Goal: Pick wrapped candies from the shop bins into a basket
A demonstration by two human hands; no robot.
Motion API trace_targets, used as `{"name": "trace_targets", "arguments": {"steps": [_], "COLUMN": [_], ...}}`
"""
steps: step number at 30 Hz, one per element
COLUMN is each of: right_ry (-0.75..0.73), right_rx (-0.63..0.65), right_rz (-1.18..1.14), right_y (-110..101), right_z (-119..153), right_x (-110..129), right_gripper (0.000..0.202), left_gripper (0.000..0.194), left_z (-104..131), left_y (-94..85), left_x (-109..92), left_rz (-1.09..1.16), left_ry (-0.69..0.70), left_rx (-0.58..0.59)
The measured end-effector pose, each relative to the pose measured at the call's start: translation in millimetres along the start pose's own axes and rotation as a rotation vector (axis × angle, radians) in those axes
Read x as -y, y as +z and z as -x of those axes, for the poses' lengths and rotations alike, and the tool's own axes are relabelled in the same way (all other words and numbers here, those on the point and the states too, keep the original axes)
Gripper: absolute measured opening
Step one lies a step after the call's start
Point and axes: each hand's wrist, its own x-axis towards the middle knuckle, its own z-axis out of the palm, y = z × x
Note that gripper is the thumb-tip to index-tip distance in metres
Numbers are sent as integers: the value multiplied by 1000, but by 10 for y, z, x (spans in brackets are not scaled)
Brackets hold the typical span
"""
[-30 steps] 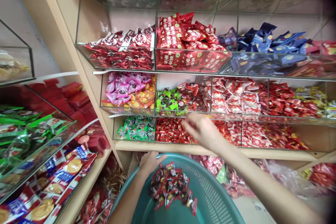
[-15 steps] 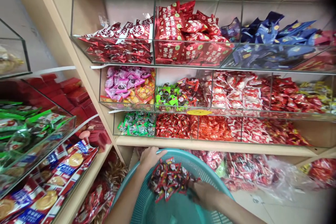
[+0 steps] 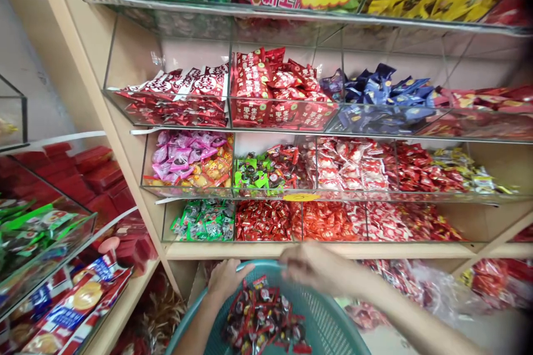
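In the head view, my left hand (image 3: 225, 280) is closed over the far left rim of a teal plastic basket (image 3: 333, 316), its thumb lying along the edge. Inside the basket sits a heap of small wrapped candies (image 3: 264, 316) in dark and red wrappers. My right hand (image 3: 306, 266) hangs over the basket's far right rim, close to the bottom shelf edge. Motion blurs its fingers, which seem bent downward, and I cannot see whether anything is in them.
Clear-fronted shelf bins rise ahead, with red candies (image 3: 264, 221), orange candies (image 3: 328, 221) and green-wrapped candies (image 3: 204, 221) in the lowest row. A wooden shelf ledge (image 3: 400, 250) runs just beyond the basket. Bagged candies (image 3: 385, 277) lie below it, and biscuit packs (image 3: 83, 299) stand left.
My right hand has risen from the candies inside the basket to above its far rim. The left hand keeps its hold on the rim. The view has tilted upward, showing more upper shelf.
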Motion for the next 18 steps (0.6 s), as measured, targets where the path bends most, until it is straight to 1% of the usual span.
{"name": "trace_targets", "arguments": {"steps": [1, 2, 3, 4, 6, 8, 11, 15, 18], "right_ry": [-23, -12, 25, 92, 282, 419, 516, 592, 618], "right_rx": [-93, -196, -271, -342, -396, -398, -392, -408, -426], "right_rz": [52, 115, 196, 266, 372, 410, 412, 401, 389], "right_y": [-230, -437, -615, -756, -927, -969, -907, -834, -821], "right_z": [-116, -243, -377, -514, -773, -985, -1176, -1253, -1279], "right_x": [31, 41, 33, 7, -78, -178, -299, -393, -444], "right_gripper": [18, 20, 22, 21, 18, 17, 22, 25, 32], "left_gripper": [56, 56, 56, 55, 55, 55, 56, 57, 57], "left_z": [4, 9, 14, 17, 17, 8, -11, -9, 8], "left_y": [-9, -20, -32, -43, -54, -49, -27, -19, -32], "left_x": [-3, -7, -10, -11, -4, 12, 34, 29, 14], "left_rz": [0, 3, 6, 10, 16, 15, 3, 6, 8], "left_ry": [1, 1, -1, -1, -1, 5, 14, 16, 13], "left_rx": [3, 9, 16, 22, 25, 20, 8, 7, 8]}}
